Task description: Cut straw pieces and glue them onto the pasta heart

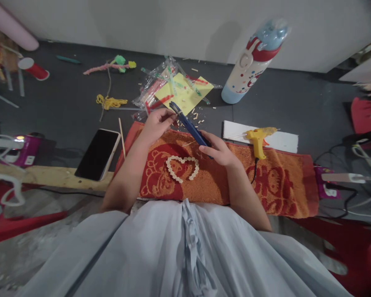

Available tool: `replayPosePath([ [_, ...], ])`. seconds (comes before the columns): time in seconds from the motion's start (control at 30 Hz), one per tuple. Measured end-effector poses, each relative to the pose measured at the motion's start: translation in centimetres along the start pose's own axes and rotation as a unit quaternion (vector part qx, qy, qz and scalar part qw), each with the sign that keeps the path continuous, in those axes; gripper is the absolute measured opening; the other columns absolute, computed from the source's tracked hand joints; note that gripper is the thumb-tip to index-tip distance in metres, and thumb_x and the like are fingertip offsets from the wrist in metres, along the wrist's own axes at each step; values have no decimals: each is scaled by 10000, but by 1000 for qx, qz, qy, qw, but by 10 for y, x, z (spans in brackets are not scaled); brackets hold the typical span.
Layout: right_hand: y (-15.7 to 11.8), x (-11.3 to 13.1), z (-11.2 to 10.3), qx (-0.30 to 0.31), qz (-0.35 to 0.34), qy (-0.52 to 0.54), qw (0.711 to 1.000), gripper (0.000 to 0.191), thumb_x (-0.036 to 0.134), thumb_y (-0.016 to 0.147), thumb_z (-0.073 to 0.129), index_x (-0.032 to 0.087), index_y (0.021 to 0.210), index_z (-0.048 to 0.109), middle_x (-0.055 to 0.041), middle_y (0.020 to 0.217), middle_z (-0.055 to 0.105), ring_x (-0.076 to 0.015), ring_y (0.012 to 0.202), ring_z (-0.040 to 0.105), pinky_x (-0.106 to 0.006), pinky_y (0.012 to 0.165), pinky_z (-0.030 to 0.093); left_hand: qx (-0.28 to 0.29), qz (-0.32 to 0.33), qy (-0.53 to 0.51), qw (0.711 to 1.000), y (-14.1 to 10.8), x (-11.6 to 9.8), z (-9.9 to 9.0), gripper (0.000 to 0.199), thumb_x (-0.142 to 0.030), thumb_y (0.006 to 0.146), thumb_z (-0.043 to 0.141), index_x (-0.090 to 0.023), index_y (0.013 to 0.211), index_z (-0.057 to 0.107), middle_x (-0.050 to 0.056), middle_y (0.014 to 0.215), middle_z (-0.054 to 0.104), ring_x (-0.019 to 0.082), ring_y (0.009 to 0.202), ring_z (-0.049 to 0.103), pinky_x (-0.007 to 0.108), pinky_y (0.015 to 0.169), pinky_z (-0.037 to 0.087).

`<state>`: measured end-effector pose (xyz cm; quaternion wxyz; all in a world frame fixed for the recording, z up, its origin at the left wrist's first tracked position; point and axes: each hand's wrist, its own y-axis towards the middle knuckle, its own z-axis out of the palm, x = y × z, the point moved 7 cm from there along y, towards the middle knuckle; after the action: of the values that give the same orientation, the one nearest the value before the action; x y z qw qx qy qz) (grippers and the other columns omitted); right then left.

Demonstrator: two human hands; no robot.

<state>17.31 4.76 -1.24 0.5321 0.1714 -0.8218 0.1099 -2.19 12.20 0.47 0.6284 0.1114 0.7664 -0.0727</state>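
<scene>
Forearms (126,173) angled inward, right hand (215,148) — grip around blue tool (190,127), left hand (158,123) — narrow pinch, contents unclear

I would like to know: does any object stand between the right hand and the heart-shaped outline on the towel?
Nothing visible stands between the right hand and the heart-shaped outline; only orange towel shows there. The hand itself holds a blue tool.
</scene>
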Motion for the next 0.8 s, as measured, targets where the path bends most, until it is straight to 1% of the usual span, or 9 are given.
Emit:
replayPosePath([
  [0.07,0,0,0,2,2,1,1000,653,578,839,556,171,1347,510,-119,1223,628,-287,1084,594,-454,968,450,1,1,-2,1000,0,1,0,386,-569,781,645,-194,851,594,-17,611,555,62,445,419,201,432,335],
  [0.27,0,1,0,2,-5,4,1000,628,575,841,558,202,1344,513,-105,1244,625,-292,1108,585,-467,983,441,-1,-3,-8,1000,1,4,-1,402,-586,763,657,-197,839,591,-21,613,547,57,447,415,193,434,339],
  [0.5,0,2,0,-2,-4,4,1000,627,579,839,562,191,1330,526,-110,1261,619,-292,1132,580,-452,1002,430,-5,-14,-28,999,0,-2,0,382,-552,765,672,-185,804,573,-26,627,522,53,457,405,190,437,344],
  [0.67,0,4,0,-6,-7,5,1000,628,582,839,556,191,1329,523,-107,1250,626,-286,1115,586,-450,995,434,-7,-11,11,1000,-1,-2,-1,360,-546,821,605,-187,820,571,-31,599,493,64,460,416,191,436,344],
  [0.8,0,7,0,0,-18,-10,1000,624,576,843,552,191,1332,520,-102,1224,635,-293,1091,589,-452,971,445,-9,9,45,999,0,-2,-3,332,-514,856,561,-183,837,580,-21,633,527,69,474,443,199,458,362],
])
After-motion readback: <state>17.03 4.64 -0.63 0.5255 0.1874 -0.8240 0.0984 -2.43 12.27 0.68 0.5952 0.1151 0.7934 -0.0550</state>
